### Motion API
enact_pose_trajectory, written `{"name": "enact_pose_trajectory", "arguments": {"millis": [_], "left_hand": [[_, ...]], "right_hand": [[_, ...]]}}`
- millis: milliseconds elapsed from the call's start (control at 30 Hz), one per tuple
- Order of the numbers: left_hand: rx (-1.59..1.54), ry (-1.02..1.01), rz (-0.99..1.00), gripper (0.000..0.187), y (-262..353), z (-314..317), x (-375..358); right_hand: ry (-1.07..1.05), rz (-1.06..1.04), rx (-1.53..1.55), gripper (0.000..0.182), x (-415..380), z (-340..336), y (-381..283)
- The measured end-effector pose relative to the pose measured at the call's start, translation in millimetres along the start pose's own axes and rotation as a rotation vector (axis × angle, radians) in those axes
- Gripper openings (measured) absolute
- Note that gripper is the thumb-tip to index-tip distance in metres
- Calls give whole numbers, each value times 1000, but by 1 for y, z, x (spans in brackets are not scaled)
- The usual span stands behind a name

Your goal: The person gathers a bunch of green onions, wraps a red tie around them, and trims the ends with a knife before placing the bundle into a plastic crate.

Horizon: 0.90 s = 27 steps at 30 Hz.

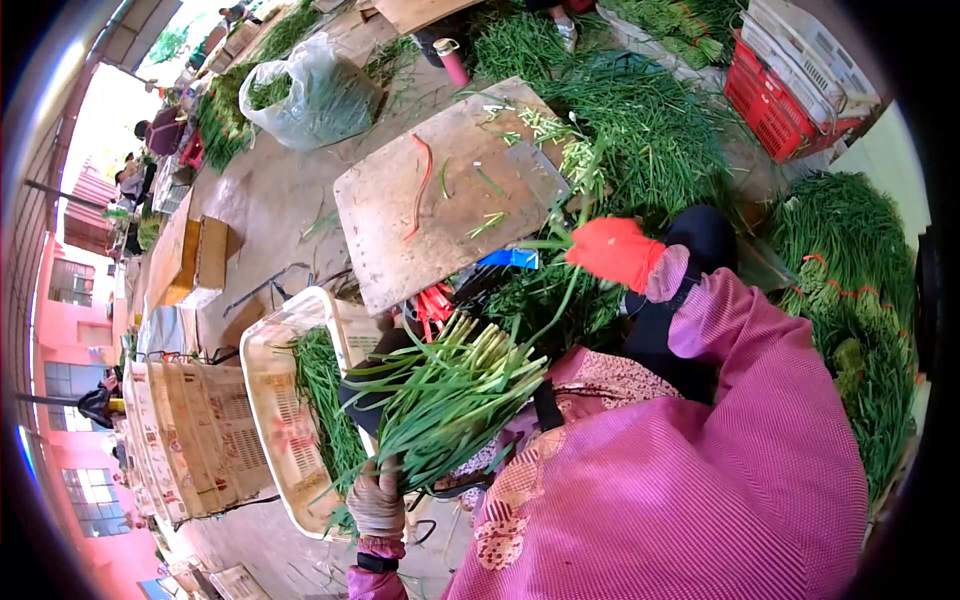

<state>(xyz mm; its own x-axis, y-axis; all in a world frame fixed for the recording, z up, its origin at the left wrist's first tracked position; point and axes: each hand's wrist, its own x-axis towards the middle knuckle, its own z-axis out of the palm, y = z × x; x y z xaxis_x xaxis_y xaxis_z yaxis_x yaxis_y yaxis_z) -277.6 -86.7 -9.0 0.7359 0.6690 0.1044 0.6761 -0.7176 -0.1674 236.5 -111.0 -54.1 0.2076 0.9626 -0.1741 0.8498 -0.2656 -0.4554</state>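
Left hand [376,502] is holding the green bundle [445,400] by its leaves, presumably keeping stems [497,362] aligned; right hand [612,250] (red-gloved) is apparently pinching a stalk [549,244]

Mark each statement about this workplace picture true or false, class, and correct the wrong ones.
1. The right hand wears an orange-red glove. True.
2. The left hand is bare. False: the left hand wears a pale glove.
3. A red strip lies on the board. True.
4. The pink bottle rests on the board. False: the pink bottle is off the board, beyond its far side.
5. The white crate contains greens. True.
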Motion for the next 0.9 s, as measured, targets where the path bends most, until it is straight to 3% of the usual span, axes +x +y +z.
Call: {"name": "enact_pose_trajectory", "arguments": {"millis": [67, 100, 133, 167, 233, 333, 400, 467, 533, 667, 800, 833, 900], "left_hand": [[-48, -15, 0, 50, -1, 1, 0], [-22, -44, -2, 52, -1, 1, 1], [6, -72, -5, 53, -1, 1, 2], [-1, -74, 16, 54, -2, 0, 4], [4, -101, 12, 54, -3, 0, 3], [-9, -102, 26, 53, -3, -1, 3], [-10, -114, 28, 55, -3, -1, 2], [-12, -74, 31, 53, 0, -1, 2], [-18, -33, 39, 51, 1, 0, 3], [-57, -14, 26, 49, 1, 5, 4], [-52, -12, 86, 52, -8, 14, -2], [-25, -80, 64, 51, -11, 19, -6], [-30, -54, 55, 51, -13, 24, -9]], "right_hand": [[-347, -53, 499, 42, -7, -10, -36], [-360, -150, 622, 47, -6, 4, -49], [-274, -261, 356, 54, 0, 18, -62], [-393, -218, 324, 65, -4, 6, -89], [-425, -347, 171, 85, 8, 32, -113], [-587, -368, 74, 74, 13, 63, -154], [-520, -399, 268, 73, 16, 86, -160], [-492, -401, 535, 53, 25, 110, -153], [-606, -320, 723, 46, 29, 104, -140], [-858, -497, 1070, 25, 26, 59, -105], [-1019, -505, 593, 36, 29, 20, -62], [-1013, -418, 504, 31, 37, 31, -33], [-874, -23, 379, 20, 34, 12, -5]]}}
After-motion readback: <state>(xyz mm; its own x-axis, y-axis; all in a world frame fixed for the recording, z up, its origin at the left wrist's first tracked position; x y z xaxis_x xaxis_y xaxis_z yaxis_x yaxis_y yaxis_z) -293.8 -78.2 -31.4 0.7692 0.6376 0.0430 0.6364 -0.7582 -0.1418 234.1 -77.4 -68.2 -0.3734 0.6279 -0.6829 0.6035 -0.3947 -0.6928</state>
